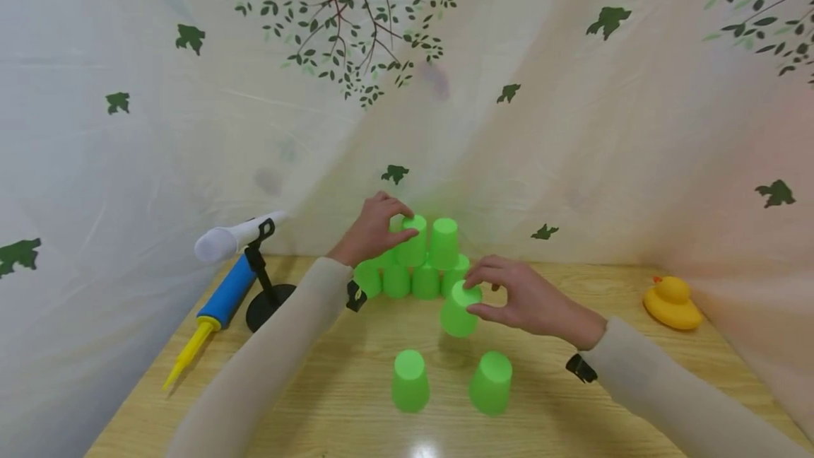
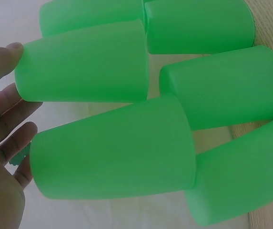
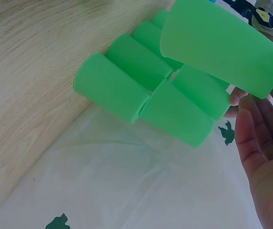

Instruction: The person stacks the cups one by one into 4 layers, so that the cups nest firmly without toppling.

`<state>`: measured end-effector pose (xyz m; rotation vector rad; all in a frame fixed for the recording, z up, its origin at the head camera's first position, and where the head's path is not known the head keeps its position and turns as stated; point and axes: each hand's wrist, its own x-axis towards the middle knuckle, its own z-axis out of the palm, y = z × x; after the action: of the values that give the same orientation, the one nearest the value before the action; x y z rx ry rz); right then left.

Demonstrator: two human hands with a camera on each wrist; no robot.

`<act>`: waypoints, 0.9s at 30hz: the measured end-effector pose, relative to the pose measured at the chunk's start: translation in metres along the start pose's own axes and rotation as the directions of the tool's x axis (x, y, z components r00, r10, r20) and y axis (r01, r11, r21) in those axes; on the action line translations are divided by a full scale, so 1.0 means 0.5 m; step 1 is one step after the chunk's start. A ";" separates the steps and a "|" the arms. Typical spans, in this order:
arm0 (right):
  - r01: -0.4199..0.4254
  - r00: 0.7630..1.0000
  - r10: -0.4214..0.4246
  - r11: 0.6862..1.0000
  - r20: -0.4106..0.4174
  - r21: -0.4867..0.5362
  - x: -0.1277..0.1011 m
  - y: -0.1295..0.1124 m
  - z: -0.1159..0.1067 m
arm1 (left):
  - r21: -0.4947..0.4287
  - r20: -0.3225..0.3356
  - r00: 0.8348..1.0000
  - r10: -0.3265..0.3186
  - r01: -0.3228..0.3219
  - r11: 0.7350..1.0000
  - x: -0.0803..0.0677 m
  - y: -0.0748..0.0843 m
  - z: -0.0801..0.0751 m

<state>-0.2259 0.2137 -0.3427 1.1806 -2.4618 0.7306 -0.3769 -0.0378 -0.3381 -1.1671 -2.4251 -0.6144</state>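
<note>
Beige sleeves (image 1: 273, 366) enter the head view from about seven and four o'clock. Between them on the wood-grain tabletop (image 1: 343, 415), an upside-down green cup (image 1: 410, 382) stands at six o'clock and a second cup (image 1: 491, 384) at five, the two apart. Just below the view's centre is a stack of green cups (image 1: 426, 283). The left hand (image 1: 376, 230) has its grip closed about an upper-tier cup (image 1: 412, 251), near its base end; a neighbouring cup (image 1: 444, 244) stands at its three o'clock. The right hand (image 1: 526, 300) has its grip clamped on a separate cup (image 1: 459, 313), before the stack's three-o'clock end. A white microphone (image 1: 232, 239) on a black stand (image 1: 259, 309) sits toward nine, a blue-and-yellow hand pump (image 1: 227, 295) toward eight, a yellow rubber duck (image 1: 673, 306) toward four.
</note>
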 end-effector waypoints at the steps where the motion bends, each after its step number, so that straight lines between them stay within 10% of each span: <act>1: 0.005 1.000 -0.005 1.000 -0.002 -0.001 0.000 -0.001 0.000 | 0.001 0.005 1.000 -0.003 0.003 1.000 0.001 0.000 0.001; 27: 0.014 1.000 -0.014 1.000 -0.012 0.010 -0.002 -0.002 0.004 | -0.001 0.048 0.994 -0.096 0.097 0.995 -0.003 -0.007 0.012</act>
<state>-0.2245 0.2126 -0.3446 1.1923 -2.4411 0.7450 -0.3796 -0.0374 -0.3445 -1.0828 -2.5337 -0.6265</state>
